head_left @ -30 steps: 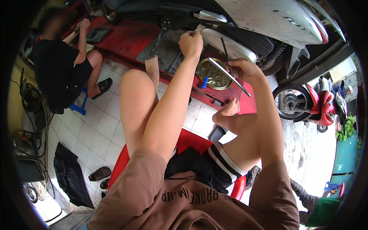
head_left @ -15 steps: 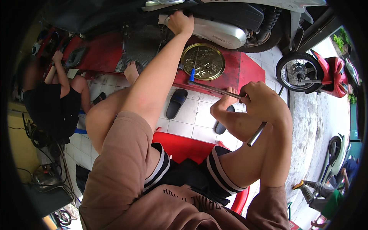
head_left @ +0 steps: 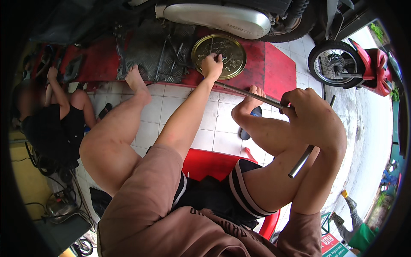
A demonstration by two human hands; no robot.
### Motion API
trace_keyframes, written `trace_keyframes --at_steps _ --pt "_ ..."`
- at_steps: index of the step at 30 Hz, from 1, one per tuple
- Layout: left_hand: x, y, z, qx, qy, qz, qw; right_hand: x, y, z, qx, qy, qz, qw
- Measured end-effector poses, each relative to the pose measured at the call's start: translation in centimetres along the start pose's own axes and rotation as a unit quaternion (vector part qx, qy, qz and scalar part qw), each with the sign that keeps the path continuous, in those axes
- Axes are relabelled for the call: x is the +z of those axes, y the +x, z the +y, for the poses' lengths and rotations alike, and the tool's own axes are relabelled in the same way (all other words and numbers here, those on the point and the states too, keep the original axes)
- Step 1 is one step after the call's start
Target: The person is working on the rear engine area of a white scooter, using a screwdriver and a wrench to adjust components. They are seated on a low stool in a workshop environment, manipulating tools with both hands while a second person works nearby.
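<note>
My left hand (head_left: 212, 67) is over a round, gold-coloured metal tray (head_left: 238, 68) holding small metal parts. Its fingers are drawn together at the tips; what is between them is too small to name. To the right, my right hand (head_left: 314, 113) is closed round a long steel T-handle wrench (head_left: 252, 95). The wrench's shaft points left toward the tray, its far end partly behind my left wrist. Its crossbar (head_left: 301, 162) shows below and above the hand. Behind the tray, a motorbike's long silver cover (head_left: 216, 19) lies under its dark bodywork.
The tray stands on a red platform (head_left: 278, 70). Several tools lie on a dark ridged metal plate (head_left: 145, 53). A red motorbike (head_left: 372, 77) stands at the right. Another person (head_left: 51, 115) sits at the left. Tiled floor (head_left: 205, 137) shows between my legs.
My left hand has left the motorbike's silver cover and come down to the tray. My right hand has moved slightly right with the T-handle wrench. My left leg has shifted left.
</note>
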State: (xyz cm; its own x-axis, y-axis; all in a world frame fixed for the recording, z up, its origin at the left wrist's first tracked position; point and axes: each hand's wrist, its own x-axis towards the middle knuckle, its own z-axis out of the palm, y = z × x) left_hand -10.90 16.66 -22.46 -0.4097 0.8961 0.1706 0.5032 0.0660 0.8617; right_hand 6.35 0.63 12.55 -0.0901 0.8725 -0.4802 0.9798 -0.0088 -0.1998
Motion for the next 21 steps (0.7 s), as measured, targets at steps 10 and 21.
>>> trace_keyframes --at_steps 10,21 --pt "2.8 -1.2 -2.4 -0.137 -0.043 -0.095 0.985 1.3 3.3 3.3 -0.105 0.008 0.132 0.986" --pt "-2.0 -11.5 9.8 0.05 -0.253 -0.215 0.942 1.9 6.9 2.6 -0.075 0.089 0.2 0.973"
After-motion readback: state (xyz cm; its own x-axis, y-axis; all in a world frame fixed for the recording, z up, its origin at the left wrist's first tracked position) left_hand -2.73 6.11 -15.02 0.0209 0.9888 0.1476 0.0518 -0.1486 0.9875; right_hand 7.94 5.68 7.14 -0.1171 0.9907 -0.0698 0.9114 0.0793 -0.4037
